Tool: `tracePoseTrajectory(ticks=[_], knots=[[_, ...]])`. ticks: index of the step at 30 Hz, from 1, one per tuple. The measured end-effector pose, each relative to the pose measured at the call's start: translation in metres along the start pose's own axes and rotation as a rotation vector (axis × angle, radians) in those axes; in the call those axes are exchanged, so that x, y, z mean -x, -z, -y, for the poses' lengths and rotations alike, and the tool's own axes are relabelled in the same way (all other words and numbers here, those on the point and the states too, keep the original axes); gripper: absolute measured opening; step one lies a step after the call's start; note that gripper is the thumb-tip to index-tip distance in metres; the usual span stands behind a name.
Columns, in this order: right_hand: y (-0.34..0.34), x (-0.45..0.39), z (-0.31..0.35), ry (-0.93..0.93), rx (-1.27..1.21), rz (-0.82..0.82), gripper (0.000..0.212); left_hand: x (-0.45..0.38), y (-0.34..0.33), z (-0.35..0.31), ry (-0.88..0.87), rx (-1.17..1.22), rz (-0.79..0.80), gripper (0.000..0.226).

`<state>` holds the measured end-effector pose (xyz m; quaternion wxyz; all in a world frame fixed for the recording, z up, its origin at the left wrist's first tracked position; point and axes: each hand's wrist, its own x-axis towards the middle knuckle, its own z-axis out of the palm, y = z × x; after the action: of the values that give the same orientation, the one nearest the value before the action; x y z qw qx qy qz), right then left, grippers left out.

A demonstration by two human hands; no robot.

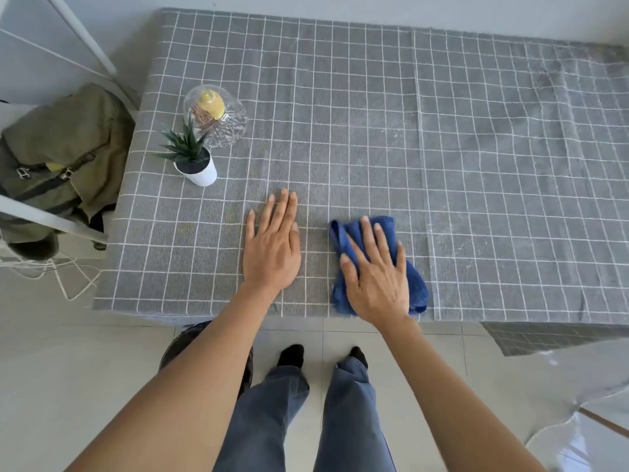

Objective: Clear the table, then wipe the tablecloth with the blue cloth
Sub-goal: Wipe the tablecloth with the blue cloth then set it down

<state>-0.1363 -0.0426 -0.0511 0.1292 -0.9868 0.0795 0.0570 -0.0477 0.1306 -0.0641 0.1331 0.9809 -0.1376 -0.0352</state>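
Observation:
A grey tablecloth with a white grid covers the table. My right hand lies flat on top of the crumpled blue cloth, pressing it onto the tablecloth near the front edge. To its left, my left hand rests palm down on the bare tablecloth, fingers together and holding nothing. A small green plant in a white pot stands at the left side of the table. Just behind it is a clear glass dome with something yellow inside.
An olive-green bag lies on a white chair left of the table, with a white cord on the floor below it. A dark round stool sits under the front edge. Clear plastic sheeting lies on the floor at the lower right.

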Motion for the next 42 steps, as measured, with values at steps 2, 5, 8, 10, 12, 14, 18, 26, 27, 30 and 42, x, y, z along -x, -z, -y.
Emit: tracePoseTrajectory(ticks=[2, 5, 8, 10, 12, 14, 18, 26, 27, 30, 42], knots=[[-0.003, -0.002, 0.007, -0.189, -0.044, -0.047, 0.054, 0.000, 0.000, 0.001, 0.004, -0.001, 0.007, 0.052], [-0.005, 0.002, 0.011, -0.144, -0.044, -0.022, 0.052, 0.000, 0.000, 0.000, 0.006, 0.000, -0.001, 0.053], [-0.001, 0.006, 0.000, 0.135, 0.037, 0.018, 0.051, -0.001, -0.001, -0.001, 0.009, -0.007, -0.008, 0.053], [-0.001, 0.005, -0.003, 0.137, 0.042, 0.017, 0.051, -0.001, -0.002, -0.001, 0.007, -0.009, -0.007, 0.053], [-0.003, 0.003, 0.004, -0.033, -0.020, -0.018, 0.053, -0.001, -0.002, 0.000, 0.010, -0.009, -0.004, 0.053], [-0.005, 0.002, 0.013, -0.195, -0.069, -0.050, 0.055, -0.001, -0.002, 0.000, 0.013, -0.013, -0.002, 0.053], [-0.004, 0.006, 0.010, 0.011, 0.006, 0.015, 0.053, -0.001, -0.002, 0.000, 0.015, -0.018, -0.006, 0.054], [0.005, -0.014, -0.013, -0.357, -0.099, -0.049, 0.057, -0.001, -0.004, 0.002, 0.008, -0.022, -0.004, 0.054], [0.005, -0.015, -0.006, -0.326, -0.096, -0.043, 0.056, -0.001, -0.004, 0.002, 0.008, -0.020, -0.004, 0.054], [0.001, -0.001, 0.010, 0.064, -0.013, 0.029, 0.053, 0.000, -0.003, 0.001, 0.006, -0.012, -0.007, 0.053], [0.006, -0.006, -0.005, 0.007, -0.041, 0.024, 0.051, -0.001, -0.001, 0.001, -0.001, -0.009, -0.009, 0.052]])
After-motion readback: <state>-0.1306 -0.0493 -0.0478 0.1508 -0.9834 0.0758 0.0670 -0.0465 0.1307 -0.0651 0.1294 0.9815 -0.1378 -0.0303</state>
